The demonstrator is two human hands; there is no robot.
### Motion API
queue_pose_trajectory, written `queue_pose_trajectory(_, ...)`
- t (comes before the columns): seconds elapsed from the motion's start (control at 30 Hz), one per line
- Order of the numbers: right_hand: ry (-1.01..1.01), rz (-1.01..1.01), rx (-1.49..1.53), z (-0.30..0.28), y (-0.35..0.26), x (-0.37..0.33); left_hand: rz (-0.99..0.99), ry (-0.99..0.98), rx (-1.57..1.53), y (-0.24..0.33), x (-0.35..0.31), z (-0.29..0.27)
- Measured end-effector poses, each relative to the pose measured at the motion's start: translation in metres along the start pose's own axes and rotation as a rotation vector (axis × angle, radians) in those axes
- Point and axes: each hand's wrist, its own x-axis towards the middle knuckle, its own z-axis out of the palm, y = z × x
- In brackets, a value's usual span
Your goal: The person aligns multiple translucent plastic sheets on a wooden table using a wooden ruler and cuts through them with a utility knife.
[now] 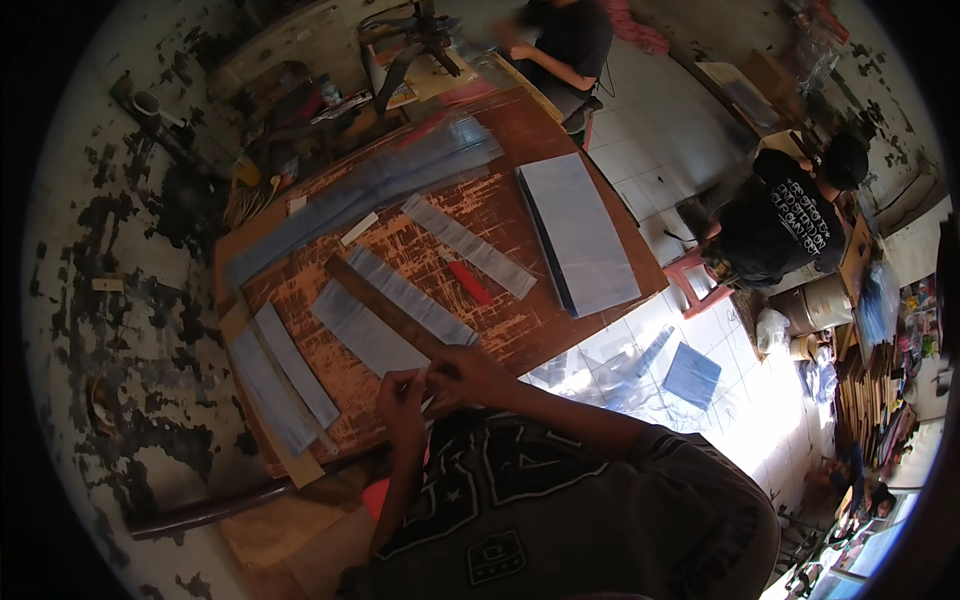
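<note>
At the near edge of the brown worn table [510, 350], my left hand [403, 398] and my right hand [472, 377] come close together, fingers pinched. A small pale piece [428, 402] shows between them, too small to name. Just beyond, a brown wooden strip like a ruler [385, 308] lies slantwise, its near end by my right hand. It rests between two grey-blue sheet strips, a wider one [355, 328] and a narrower one [420, 297]. A red-handled cutter [469, 284] lies farther right, beside another grey-blue strip [475, 248].
A stack of grey-blue sheets [585, 240] occupies the table's right side; long bluish sheets [350, 195] cover its far edge. Cut strips [298, 368] lie left. Two other people sit beyond, one far [565, 50], one right [780, 220] near a pink stool [692, 283]. A blue piece [692, 376] lies on the floor.
</note>
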Motion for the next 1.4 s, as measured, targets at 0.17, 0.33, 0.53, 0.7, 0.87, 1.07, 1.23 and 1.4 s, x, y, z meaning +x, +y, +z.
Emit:
queue_pose_trajectory(0.17,0.01,-0.018,0.013,0.001,0.004,0.004,-0.084,0.04,-0.134,0.012,-0.001,0.004)
queue_pose_trajectory(0.33,0.084,-0.077,0.041,0.002,0.004,0.007,-0.049,-0.004,-0.084,0.006,0.003,-0.004)
queue_pose_trajectory(0.53,0.063,-0.11,0.001,-0.005,0.001,0.011,-0.047,-0.043,0.003,0.009,0.005,-0.004)
queue_pose_trajectory(0.7,0.042,-0.165,0.029,-0.002,-0.003,0.011,-0.057,-0.099,0.087,-0.004,0.008,-0.017)
queue_pose_trajectory(0.87,0.069,-0.149,-0.03,0.002,-0.005,0.014,-0.229,-0.128,-0.044,-0.002,0.004,-0.01)
queue_pose_trajectory(1.07,0.088,-0.097,-0.081,-0.001,-0.011,0.015,-0.214,-0.204,-0.221,-0.005,0.001,-0.011)
queue_pose_trajectory(1.23,0.038,-0.002,-0.099,-0.002,-0.016,0.012,-0.167,-0.167,-0.287,0.003,0.001,-0.007)
queue_pose_trajectory(1.4,-0.156,0.045,0.046,-0.001,-0.013,0.008,-0.152,-0.048,-0.226,0.019,0.002,0.0)
